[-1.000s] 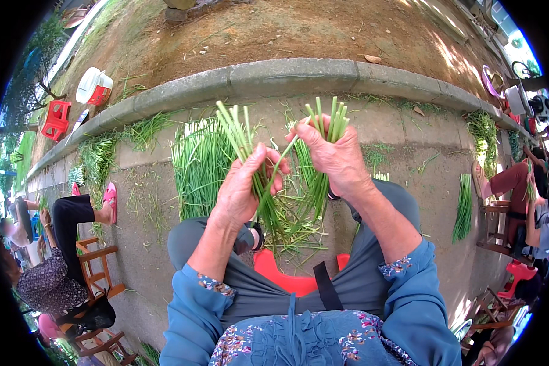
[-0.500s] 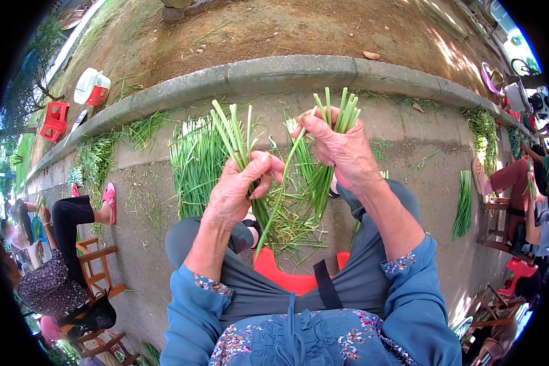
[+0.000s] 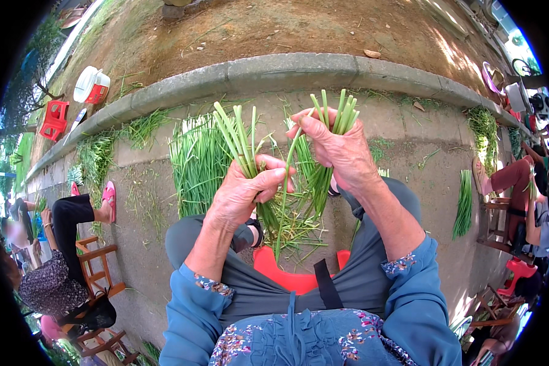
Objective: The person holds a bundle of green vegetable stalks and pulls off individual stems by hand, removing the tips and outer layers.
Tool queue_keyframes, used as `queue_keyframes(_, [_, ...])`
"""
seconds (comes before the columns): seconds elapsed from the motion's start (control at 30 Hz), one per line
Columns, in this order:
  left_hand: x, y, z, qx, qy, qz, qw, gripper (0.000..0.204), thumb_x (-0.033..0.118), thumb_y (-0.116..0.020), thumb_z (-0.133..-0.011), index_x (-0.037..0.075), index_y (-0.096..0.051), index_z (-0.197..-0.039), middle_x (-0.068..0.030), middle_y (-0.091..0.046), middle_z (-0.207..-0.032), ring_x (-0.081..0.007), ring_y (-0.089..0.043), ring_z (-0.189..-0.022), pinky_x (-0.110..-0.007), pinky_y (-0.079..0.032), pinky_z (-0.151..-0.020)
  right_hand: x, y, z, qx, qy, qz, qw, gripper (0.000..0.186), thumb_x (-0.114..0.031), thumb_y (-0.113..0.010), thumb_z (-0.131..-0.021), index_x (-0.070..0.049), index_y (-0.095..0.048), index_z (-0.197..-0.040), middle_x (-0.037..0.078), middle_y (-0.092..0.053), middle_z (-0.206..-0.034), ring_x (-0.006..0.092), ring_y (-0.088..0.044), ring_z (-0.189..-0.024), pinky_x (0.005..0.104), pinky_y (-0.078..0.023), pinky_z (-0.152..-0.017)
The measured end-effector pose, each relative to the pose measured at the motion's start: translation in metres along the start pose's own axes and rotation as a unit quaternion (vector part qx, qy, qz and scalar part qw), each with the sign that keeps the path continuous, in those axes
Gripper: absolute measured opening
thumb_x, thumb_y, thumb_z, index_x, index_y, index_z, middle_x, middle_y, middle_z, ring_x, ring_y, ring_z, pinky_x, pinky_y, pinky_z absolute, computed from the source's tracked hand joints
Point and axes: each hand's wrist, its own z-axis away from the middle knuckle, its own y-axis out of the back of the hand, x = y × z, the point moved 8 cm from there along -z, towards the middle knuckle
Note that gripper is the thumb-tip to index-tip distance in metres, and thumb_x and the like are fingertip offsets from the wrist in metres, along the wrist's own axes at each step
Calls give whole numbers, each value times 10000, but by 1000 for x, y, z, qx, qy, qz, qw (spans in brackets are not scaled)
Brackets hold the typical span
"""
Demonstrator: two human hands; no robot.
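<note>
Long green stems, similar to garlic chives, are held in both hands. My left hand (image 3: 238, 194) is closed round one bunch of stems (image 3: 238, 140), with pale cut ends upward and thin green ends hanging down. A second bunch of green stems (image 3: 318, 192) is gripped in my right hand (image 3: 340, 146). My right thumb and finger also pinch a single stem (image 3: 283, 210), which hangs between the hands. The left thumb and fingertips are close to this stem; whether they touch it I cannot tell. Beyond the left hand lies a thick pile of stems (image 3: 196, 161).
Trimmed scraps (image 3: 302, 235) litter the pavement between my feet, before a red stool (image 3: 274, 271) under me. A curb (image 3: 287, 72) runs across the far side. A seated person (image 3: 55, 283) is at left, another (image 3: 515, 177) at right beside a stem bundle (image 3: 463, 204).
My left hand has shifted slightly right, toward the single stem. That stem now hangs more upright, its lower end swung to the right. The right hand has barely moved.
</note>
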Motion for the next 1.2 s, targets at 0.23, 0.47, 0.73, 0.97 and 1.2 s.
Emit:
queue_keyframes(0.23, [3, 4, -1, 40, -27, -43, 998, 116, 93, -607, -759, 16, -588, -844, -100, -601, -681, -44, -337, -416, -181, -289, -425, 7, -2, 2, -4, -36, -17, 999, 219, -254, -608, -813, -42, -626, -866, 3, -624, -716, -3, -355, -449, 169, -258, -378])
queue_keyframes(0.47, [12, 9, 1, 87, -68, -52, 993, 93, 93, -645, -749, 21, -613, -798, -51, -606, -646, -17, -367, -453, -171, -261, -407, 8, -4, 5, 14, -26, 52, 998, 196, -208, -677, -755, -21, -620, -764, -2, -592, -667, 35, -472, -541, 207, -372, -460])
queue_keyframes(0.73, [10, 14, 1, 102, -65, -57, 991, 109, 87, -662, -736, 15, -616, -804, -54, -600, -636, -17, -371, -446, -167, -255, -404, 10, -13, 7, -24, -11, 151, 988, 149, -152, -662, -764, -14, -608, -756, -5, -569, -682, 64, -521, -661, 226, -421, -592])
queue_keyframes(0.97, [12, 15, 0, 101, -72, -60, 990, 101, 82, -652, -737, 20, -608, -804, -50, -592, -629, -20, -362, -431, -169, -262, -403, 6, -15, 6, -55, 65, 229, 970, 185, -188, -631, -797, -30, -578, -716, -26, -510, -615, 46, -465, -583, 220, -376, -518])
queue_keyframes(1.2, [13, 19, 0, 117, -84, -71, 987, 106, 76, -641, -735, 17, -591, -807, -47, -574, -628, -25, -349, -415, -169, -277, -409, 5, 5, 1, 55, 28, 131, 989, 210, -235, -601, -816, -41, -598, -732, -18, -533, -582, 46, -422, -513, 234, -334, -440])
